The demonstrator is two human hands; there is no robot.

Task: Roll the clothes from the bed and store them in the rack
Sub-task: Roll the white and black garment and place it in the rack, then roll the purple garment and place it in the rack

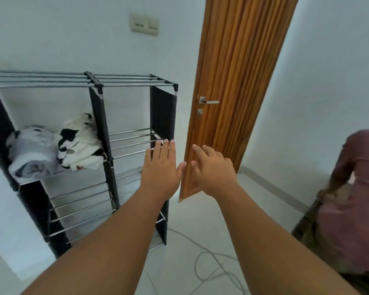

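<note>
A black-and-chrome rack (98,86) stands against the white wall on the left. Its upper left shelf holds two rolled garments: a light grey roll (31,153) and a white roll with black patches (79,145) beside it. The other shelves that I can see are bare bars. My left hand (161,167) is stretched forward with flat, spread fingers in front of the rack's right side, holding nothing. My right hand (211,169) is also out in front, fingers loosely apart and empty, in front of the door's edge. The bed is out of view.
A wooden door (232,81) stands ajar right of the rack. A person in a pink shirt (354,199) is at the right edge. A thin white cable (213,260) loops over the tiled floor. A light switch (144,23) is on the wall.
</note>
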